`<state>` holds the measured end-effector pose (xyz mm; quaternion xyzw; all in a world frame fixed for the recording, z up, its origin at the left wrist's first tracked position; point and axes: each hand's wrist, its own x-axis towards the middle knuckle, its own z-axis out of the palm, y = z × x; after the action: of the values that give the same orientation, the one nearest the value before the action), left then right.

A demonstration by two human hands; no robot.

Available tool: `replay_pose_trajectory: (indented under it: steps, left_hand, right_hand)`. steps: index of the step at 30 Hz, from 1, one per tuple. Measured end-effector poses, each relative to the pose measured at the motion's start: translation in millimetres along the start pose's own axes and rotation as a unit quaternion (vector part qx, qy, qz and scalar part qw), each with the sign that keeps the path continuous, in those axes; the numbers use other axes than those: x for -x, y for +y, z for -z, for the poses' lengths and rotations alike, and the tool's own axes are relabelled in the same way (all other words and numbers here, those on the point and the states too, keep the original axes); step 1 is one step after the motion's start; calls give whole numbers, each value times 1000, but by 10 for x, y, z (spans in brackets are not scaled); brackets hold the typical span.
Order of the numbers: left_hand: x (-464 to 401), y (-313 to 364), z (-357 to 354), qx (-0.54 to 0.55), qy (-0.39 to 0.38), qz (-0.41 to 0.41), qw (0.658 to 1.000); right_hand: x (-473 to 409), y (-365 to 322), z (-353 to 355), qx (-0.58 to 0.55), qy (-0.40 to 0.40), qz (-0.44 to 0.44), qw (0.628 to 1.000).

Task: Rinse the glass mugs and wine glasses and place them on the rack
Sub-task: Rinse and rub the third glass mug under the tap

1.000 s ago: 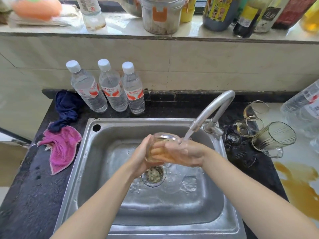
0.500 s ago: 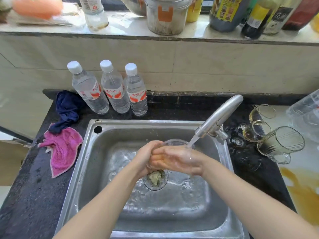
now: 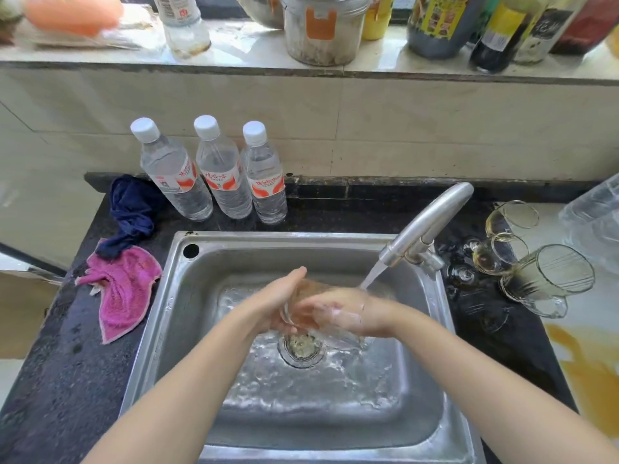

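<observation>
Hands: left hand (image 3: 279,304) and right hand (image 3: 338,313) together — both clasping one glass mug (image 3: 326,324)
Tap (image 3: 427,226): running onto them — over the sink (image 3: 160,316)

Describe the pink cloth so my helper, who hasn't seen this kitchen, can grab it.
Start at the steel sink; on the dark counter to its left lie two cloths. The pink cloth is the nearer one, bright and fuzzy, below the navy cloth.
</observation>
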<state>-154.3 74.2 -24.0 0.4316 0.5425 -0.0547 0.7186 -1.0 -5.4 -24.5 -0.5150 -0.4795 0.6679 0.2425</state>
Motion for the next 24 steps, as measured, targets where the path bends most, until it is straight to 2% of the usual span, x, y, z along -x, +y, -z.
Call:
replay_pose_trajectory:
  steps: [1, 2, 4, 6, 8, 9, 10, 11, 12, 13, 14, 15, 16, 17, 19, 20, 21, 22, 23, 24]
  left_hand:
    - [20, 13, 41, 2, -27, 7, 1000]
    - [43, 5, 74, 21, -68, -3, 997]
    - [51, -72, 88, 35, -126, -68, 989]
    - [39, -132, 23, 31, -104, -143, 984]
    - [6, -84, -56, 67, -54, -159, 983]
    - [-14, -42, -67, 91, -39, -136, 986]
    - [-17, 2, -65, 112, -39, -103, 988]
    - [-22, 32, -37, 127, -48, -61, 989]
    - [-7, 55, -14, 135, -56, -22, 989]
    - [-21, 38, 24, 143, -74, 0, 987]
    - [-11, 23, 45, 162, -100, 7, 982]
    - [14, 0, 44, 185, -123, -1, 975]
    - [45, -25, 26, 204, -132, -26, 970]
    - [73, -36, -2, 215, -129, -62, 966]
    - [93, -36, -74, 198, -86, -126, 968]
    - [75, -12, -95, 180, -59, -133, 973]
    - [35, 19, -92, 167, -43, -113, 979]
    - [31, 72, -80, 152, -37, -73, 985]
    - [31, 116, -50, 135, -36, -29, 990]
    - [39, 151, -23, 121, -37, 1, 992]
  right_hand:
    - [8, -22, 50, 66, -21, 12, 998]
    - [14, -40, 99, 50, -55, 15, 997]
    - [52, -57, 154, -103, -92, 13, 990]
    - [74, -51, 114, -251, -105, 32, 962]
    - [41, -26, 26, -297, -98, 52, 948]
    - [38, -40, -13, -235, -60, 56, 969]
    - [37, -82, -13, -98, -11, 71, 993]
    - [29, -132, 5, 83, 18, 74, 994]
    - [30, -184, 39, 254, 9, 62, 965]
    - [30, -193, 88, 364, -11, 55, 930]
    - [49, -195, 131, 383, -37, 50, 922]
    - [83, -181, 176, 316, -63, 45, 946]
    - [124, -184, 191, 177, -86, 28, 980]
    - [156, -181, 188, 11, -99, 20, 995]
    - [181, -210, 127, -283, -80, 3, 956]
    - [156, -238, 71, -358, -50, 5, 932]
    - [113, -192, 7, -351, -6, 1, 936]
    - [112, -183, -30, -266, 28, 11, 963]
    - [95, -136, -51, -63, 50, 32, 996]
    - [68, -120, -39, 152, 37, 35, 987]
